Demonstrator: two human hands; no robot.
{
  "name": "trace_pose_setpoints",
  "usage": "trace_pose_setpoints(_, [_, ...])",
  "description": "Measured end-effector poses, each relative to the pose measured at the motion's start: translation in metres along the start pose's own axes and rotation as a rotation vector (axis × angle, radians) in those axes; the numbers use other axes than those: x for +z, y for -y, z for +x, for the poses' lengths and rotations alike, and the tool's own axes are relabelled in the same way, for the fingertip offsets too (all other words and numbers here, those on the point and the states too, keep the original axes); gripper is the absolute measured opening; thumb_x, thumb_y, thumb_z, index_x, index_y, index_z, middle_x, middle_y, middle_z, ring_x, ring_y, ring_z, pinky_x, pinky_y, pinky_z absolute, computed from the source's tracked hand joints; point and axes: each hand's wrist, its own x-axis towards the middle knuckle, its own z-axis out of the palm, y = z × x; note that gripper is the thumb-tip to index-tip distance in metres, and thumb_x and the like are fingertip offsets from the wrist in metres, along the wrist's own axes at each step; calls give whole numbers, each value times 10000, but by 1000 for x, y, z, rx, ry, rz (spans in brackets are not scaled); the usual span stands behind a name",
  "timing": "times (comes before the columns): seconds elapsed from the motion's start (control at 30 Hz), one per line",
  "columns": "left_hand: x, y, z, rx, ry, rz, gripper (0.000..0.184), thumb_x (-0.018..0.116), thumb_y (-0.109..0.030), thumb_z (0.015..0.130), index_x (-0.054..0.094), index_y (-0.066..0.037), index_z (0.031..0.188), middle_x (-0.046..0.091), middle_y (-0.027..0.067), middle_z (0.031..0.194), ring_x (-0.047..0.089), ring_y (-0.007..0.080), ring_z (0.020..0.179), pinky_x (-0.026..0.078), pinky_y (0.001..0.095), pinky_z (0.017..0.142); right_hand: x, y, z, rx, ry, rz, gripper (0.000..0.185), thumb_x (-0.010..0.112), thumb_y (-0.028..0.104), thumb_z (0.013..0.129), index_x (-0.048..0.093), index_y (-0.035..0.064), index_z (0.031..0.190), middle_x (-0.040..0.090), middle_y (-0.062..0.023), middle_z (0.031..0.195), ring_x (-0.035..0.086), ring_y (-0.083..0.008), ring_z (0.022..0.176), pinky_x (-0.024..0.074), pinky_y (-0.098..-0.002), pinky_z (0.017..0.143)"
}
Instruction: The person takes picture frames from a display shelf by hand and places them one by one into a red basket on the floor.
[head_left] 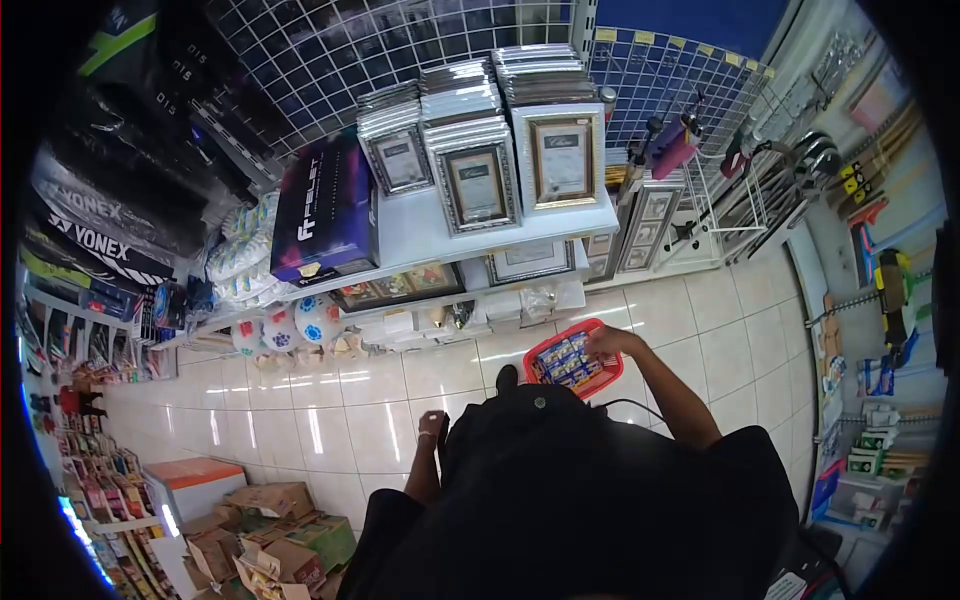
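A red plastic basket (530, 364) stands on the tiled floor in front of me, filled with small blue-and-yellow packs (562, 358). My right hand (606, 344) reaches over the basket's right side, its fingers bent down together at the packs. Whatever lies between those fingers is too small to make out. Beside my body on the left hangs my left hand (432, 423), with a band at the wrist. It is apart from the basket, and its fingers are dark and mostly hidden.
Ahead, a white shelf (430, 240) carries stacked picture frames (472, 185) and a dark Felet box (325, 205). Patterned balls (282, 328) sit lower left. Cardboard boxes (290, 550) crowd the floor behind left. Hanging tools (890, 290) line the right wall.
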Motion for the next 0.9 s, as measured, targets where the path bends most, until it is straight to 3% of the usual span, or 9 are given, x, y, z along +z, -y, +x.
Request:
trace_pose_setpoints(0.03, [-1, -14, 29, -80, 91, -326, 212, 672, -218, 765, 620, -123, 946, 659, 133, 900, 636, 256, 840, 498, 389, 686, -14, 14, 29, -63, -25, -297, 199, 554, 194, 765, 638, 19, 719, 621, -83, 648, 594, -143, 578, 459, -285, 501])
trace_pose_setpoints(0.07, [-6, -27, 59, -162, 192, -642, 204, 649, -165, 788, 588, -130, 979, 655, 125, 892, 636, 255, 826, 493, 402, 646, -27, 86, 7, -306, 59, -408, 181, 533, 172, 768, 637, 28, 731, 623, -93, 686, 587, -159, 584, 458, -290, 510])
trace_pose_setpoints(0.17, [-8, -39, 104, -191, 243, -626, 247, 590, -88, 816, 526, -133, 1051, 638, 109, 894, 621, 244, 784, 464, 401, 602, -50, 207, -14, -638, -62, -308, 102, 561, 124, 799, 626, 48, 819, 617, -59, 730, 581, -134, 639, 468, -280, 569])
trace_pose_setpoints(0.27, [-18, -25, 112, -230, 353, -711, 196, 594, -134, 830, 548, -136, 1020, 643, 102, 883, 615, 214, 736, 447, 366, 568, -48, 319, -45, -878, -571, -484, 80, 601, 63, 772, 620, 63, 850, 589, -26, 707, 558, -146, 661, 455, -285, 607])
trace_pose_setpoints(0.33, [-18, -24, 100, -274, 286, -538, 211, 576, -260, 852, 555, -130, 1016, 652, 81, 854, 615, 205, 739, 456, 390, 596, -60, 358, -38, -942, -825, -586, 191, 650, 75, 740, 619, 68, 928, 587, -48, 784, 558, -187, 730, 457, -307, 669])
trace_pose_setpoints(0.4, [-14, -15, 92, -359, 288, -398, 206, 565, -262, 853, 553, -131, 1011, 652, 93, 890, 616, 221, 741, 464, 417, 645, -69, 378, -23, -1033, -1167, -778, 324, 700, 103, 703, 610, 87, 1013, 565, -65, 949, 527, -229, 876, 438, -329, 769])
trace_pose_setpoints(0.6, [6, 42, 72, -260, 359, -73, 185, 539, -238, 835, 600, -113, 957, 645, 71, 831, 623, 214, 726, 489, 407, 645, -78, 386, 8, -911, -1267, -919, 500, 737, 118, 669, 551, 112, 1133, 474, -68, 1147, 431, -251, 1050, 354, -376, 895])
trace_pose_setpoints(0.8, [35, 98, 99, 250, 520, 708, 198, 512, -213, 817, 647, -95, 902, 637, 50, 772, 630, 207, 712, 515, 397, 645, -79, 390, 11, -797, -1250, -922, 580, 758, 133, 659, 511, 151, 1183, 469, -62, 1124, 426, -253, 1069, 315, -383, 910])
trace_pose_setpoints(0.9, [-8, 10, 54, -443, 228, -239, 212, 552, -218, 823, 609, -129, 1007, 633, 40, 898, 620, 212, 771, 508, 415, 670, -80, 393, 12, -805, -1249, -936, 573, 763, 124, 644, 526, 137, 1166, 463, -65, 1103, 420, -248, 1053, 296, -386, 883])
